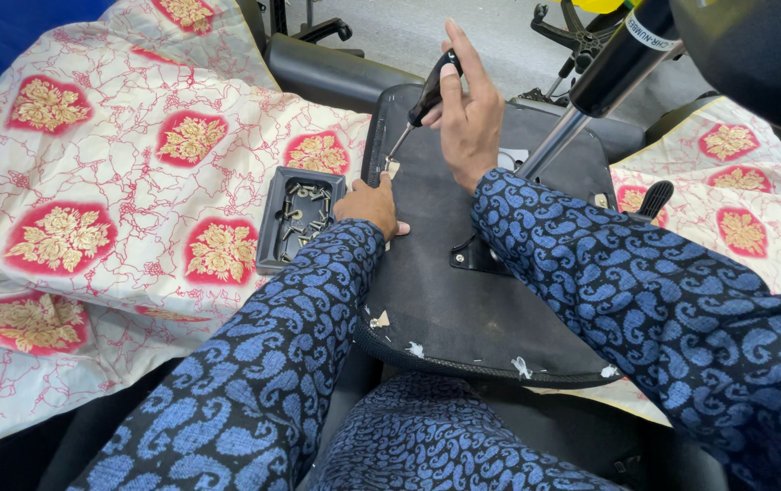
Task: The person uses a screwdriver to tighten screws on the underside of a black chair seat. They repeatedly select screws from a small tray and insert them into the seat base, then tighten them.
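Note:
An upturned black chair seat [463, 309] lies in front of me, underside up, with a silver and black gas cylinder [590, 91] rising from its middle. My right hand [468, 109] grips a black-handled screwdriver [427, 95] whose tip points down at the seat's left edge. My left hand [370, 205] rests on that same edge just below the tip, fingers pressed on the seat. Both arms wear blue patterned sleeves.
A small black tray [274, 232] holding several screws lies on a cream cloth with red and gold flowers [118, 182] left of the seat. A black lever [656, 195] sticks out at the seat's right. Chair bases [572, 32] stand on the floor behind.

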